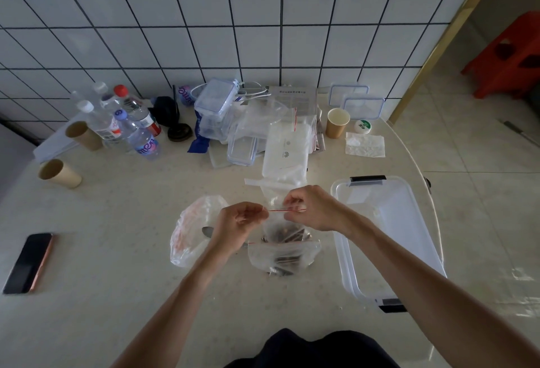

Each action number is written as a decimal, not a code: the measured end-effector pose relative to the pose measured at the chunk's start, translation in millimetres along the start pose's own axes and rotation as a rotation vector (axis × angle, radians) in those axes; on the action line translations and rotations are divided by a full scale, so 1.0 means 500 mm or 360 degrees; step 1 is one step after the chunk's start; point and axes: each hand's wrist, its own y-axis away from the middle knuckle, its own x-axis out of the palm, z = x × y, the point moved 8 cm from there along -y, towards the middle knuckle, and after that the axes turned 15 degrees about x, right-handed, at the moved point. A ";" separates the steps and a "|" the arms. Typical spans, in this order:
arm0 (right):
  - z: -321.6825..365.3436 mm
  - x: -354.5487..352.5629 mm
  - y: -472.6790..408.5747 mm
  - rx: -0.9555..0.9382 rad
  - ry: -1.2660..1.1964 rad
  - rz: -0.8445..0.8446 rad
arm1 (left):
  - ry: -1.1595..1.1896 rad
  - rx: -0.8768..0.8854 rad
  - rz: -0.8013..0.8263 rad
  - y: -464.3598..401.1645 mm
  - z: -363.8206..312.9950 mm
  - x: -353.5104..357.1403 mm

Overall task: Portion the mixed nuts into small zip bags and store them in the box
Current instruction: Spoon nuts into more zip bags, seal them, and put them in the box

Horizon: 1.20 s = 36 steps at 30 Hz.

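A small clear zip bag (285, 229) with dark nuts in its bottom hangs above the table centre. My left hand (239, 223) pinches the left end of its red zip strip, and my right hand (314, 210) pinches the right end. Below it lies a larger clear bag of mixed nuts (282, 258). A metal spoon (208, 231) shows just left of my left wrist, beside a crumpled plastic bag (190, 230). The clear storage box (388, 236) stands open to the right of my right forearm.
A phone (29, 262) lies at the left. Paper cups (60, 173), water bottles (128, 122), stacked clear containers (216, 110), spare zip bags (263, 116), a white router (287, 148) and box lids (362, 107) crowd the back by the tiled wall.
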 end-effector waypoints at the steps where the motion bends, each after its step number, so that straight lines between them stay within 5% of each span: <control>1: 0.007 0.007 0.000 -0.0007 -0.0006 -0.0012 | 0.0006 -0.0001 -0.0007 -0.001 0.001 0.003; 36: 0.055 0.027 0.009 -0.0095 0.0175 -0.0205 | -0.0077 0.0005 0.0081 0.000 0.024 0.030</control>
